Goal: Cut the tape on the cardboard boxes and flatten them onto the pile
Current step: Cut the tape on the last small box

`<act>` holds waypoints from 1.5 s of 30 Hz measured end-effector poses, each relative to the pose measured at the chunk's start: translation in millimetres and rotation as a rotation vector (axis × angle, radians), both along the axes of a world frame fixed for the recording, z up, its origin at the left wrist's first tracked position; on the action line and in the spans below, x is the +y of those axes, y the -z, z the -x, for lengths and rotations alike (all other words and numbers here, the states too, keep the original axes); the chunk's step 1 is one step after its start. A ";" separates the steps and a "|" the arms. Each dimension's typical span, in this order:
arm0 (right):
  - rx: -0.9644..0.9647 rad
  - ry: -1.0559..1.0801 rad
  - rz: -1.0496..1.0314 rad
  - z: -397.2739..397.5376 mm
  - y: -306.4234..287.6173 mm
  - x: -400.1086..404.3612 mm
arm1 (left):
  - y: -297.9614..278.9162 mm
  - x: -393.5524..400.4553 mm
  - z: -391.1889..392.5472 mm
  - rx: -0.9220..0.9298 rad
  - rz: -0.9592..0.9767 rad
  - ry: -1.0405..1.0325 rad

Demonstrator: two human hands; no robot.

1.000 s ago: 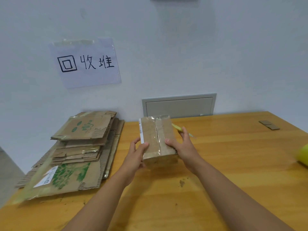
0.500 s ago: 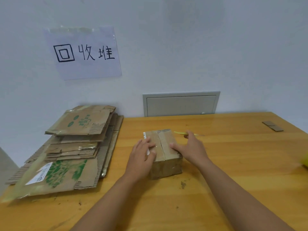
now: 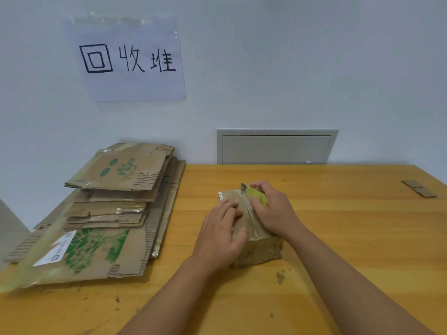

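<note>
**Small taped box on worktop, cutter at far end of seam**

Far left: pile of flattened cardboard (image 3: pixel 96 213) lies on the wooden worktop (image 3: pixel 338 238) against the wall, green print on the top and bottom sheets, white label on the bottom one. Paper sign (image 3: pixel 125 59) with handwritten characters is taped to the wall above it.

Centre: small cardboard box (image 3: pixel 251 228) stands on the worktop, well apart from the pile. Left hand (image 3: pixel 222 235) lies flat on its top, fingers straight, pressing. Tape seam runs between the hands.

Right hand (image 3: pixel 273 209) has its grip closed round a yellow-green cutter (image 3: pixel 256 195), blade at the far end of the seam.

Behind: grey wall panel (image 3: pixel 277 146). Far right: cardboard scrap (image 3: pixel 418 188).
</note>
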State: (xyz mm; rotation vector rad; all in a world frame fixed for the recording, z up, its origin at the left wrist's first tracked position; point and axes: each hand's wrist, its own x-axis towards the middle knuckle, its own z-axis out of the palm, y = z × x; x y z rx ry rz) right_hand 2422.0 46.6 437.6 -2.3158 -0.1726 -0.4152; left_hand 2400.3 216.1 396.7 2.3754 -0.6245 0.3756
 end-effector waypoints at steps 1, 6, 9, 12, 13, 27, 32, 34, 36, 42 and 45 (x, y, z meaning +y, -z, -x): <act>-0.004 -0.010 0.055 -1.7 0.8 0.8 | 0.6 0.2 -0.3 0.001 -0.005 0.002; -0.010 0.008 0.205 -6.6 -0.2 4.0 | 2.1 -0.3 -0.1 0.005 -0.022 -0.006; -0.041 0.019 0.230 -4.2 1.3 5.8 | 2.8 1.2 -1.2 0.019 -0.031 0.001; -0.045 0.009 0.264 -3.5 0.6 6.2 | 3.5 3.2 -2.0 0.046 -0.044 0.022; -0.043 0.003 0.277 -3.6 -0.1 6.4 | 3.9 4.2 -2.2 0.048 -0.055 0.032; -0.083 0.023 0.317 -3.8 1.8 10.0 | -0.1 7.8 -0.1 0.022 -0.108 0.067; -0.095 0.021 0.364 -5.0 3.8 10.4 | -0.9 7.8 -0.9 0.015 -0.113 0.058; -0.089 0.011 0.375 -5.1 3.6 11.2 | -0.9 7.6 -1.0 0.017 -0.118 0.049; -0.071 0.005 0.372 -4.7 3.5 10.4 | 0.1 7.1 -1.1 0.020 -0.127 0.047; -0.040 -0.012 0.223 -12.2 -8.3 13.9 | 2.4 6.3 -2.5 0.032 -0.127 0.033; -0.043 0.025 0.171 -12.9 -10.3 17.6 | 2.8 5.4 -1.6 0.038 -0.125 0.023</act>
